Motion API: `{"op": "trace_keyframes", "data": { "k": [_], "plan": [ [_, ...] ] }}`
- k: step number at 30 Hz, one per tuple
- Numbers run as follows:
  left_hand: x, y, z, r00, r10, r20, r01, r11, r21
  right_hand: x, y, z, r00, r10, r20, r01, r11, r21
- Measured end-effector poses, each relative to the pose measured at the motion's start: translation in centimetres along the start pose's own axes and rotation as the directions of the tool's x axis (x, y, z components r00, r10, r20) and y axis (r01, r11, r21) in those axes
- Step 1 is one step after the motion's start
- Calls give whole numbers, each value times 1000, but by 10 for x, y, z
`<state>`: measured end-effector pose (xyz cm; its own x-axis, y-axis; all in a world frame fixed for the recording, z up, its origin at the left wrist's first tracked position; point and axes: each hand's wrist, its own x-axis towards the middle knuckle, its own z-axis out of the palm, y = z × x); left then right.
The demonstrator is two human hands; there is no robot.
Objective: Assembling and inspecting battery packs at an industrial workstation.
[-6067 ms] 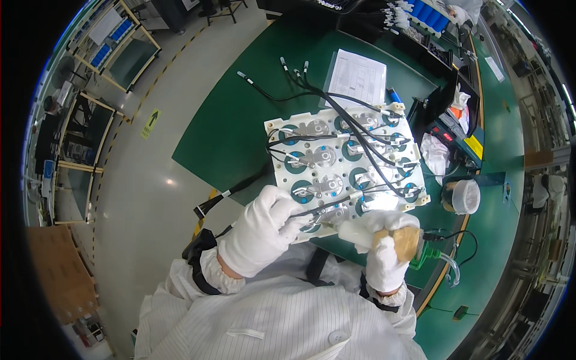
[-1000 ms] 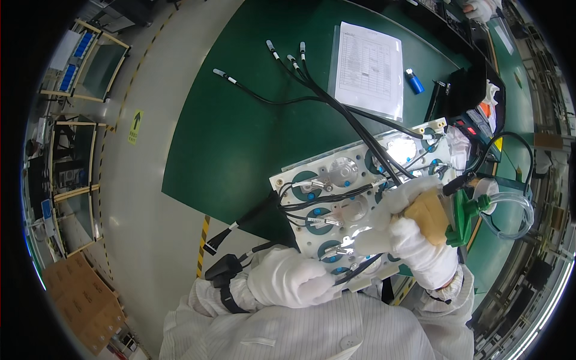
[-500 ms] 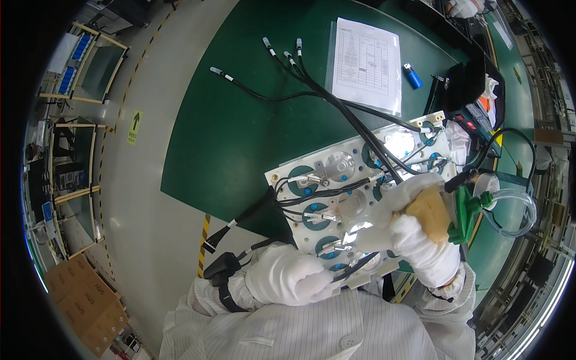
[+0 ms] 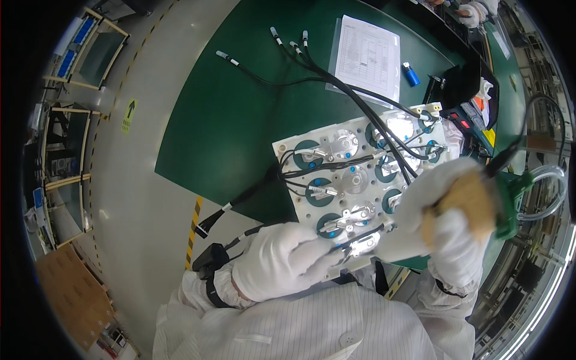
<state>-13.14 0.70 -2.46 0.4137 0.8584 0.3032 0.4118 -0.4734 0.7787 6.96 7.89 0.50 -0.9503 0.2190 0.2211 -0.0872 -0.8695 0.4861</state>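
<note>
A white perforated plate (image 4: 305, 210) with round green recesses, metal toggle clamps and blue caps lies on the green table in front of me. At its near edge, my left hand (image 4: 282, 261), in a white glove, closes its fingertips around a thin black cable (image 4: 366, 236). My right hand (image 4: 423, 201), also gloved, is wrapped around a tan-bodied tool (image 4: 467, 207) over the plate's right side. A green bracket (image 4: 509, 207), a clear hose and a black cord are attached to this tool; motion blurs it, and its working tip cannot be made out.
Black cables (image 4: 354, 96) with white-tipped connectors cross the plate and table. Beyond lie a printed sheet (image 4: 369, 57) in a clear sleeve and a blue cylinder (image 4: 411, 75). A black bin (image 4: 462, 90) stands at right; another person's gloved hand (image 4: 474, 13) shows at far right.
My right hand has lifted and moved to the right with the tan-bodied tool, uncovering more of the plate. My left hand has shifted slightly up and forward by the cable. The view has tilted a little.
</note>
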Motion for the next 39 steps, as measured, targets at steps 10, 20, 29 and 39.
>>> {"op": "trace_keyframes", "data": {
  "k": [10, 20, 29, 39],
  "plan": [
    [-14, 1, 13, 976, -48, -211, 65, 995, 73, 31, 37, 34, 773, -633, -21, -619, -748, -241],
    [-15, -3, 17, 968, -37, -248, 37, 999, -6, 36, 34, 19, 608, -793, 33, -626, -504, -596],
    [-16, -6, 19, 972, -25, -235, 27, 1000, 5, 39, 30, 23, 656, -749, 91, -616, -601, -509],
    [-16, -3, 14, 974, -15, -226, 25, 999, 38, 37, 20, 30, 856, -515, 49, -472, -818, -329]
  ]
}}
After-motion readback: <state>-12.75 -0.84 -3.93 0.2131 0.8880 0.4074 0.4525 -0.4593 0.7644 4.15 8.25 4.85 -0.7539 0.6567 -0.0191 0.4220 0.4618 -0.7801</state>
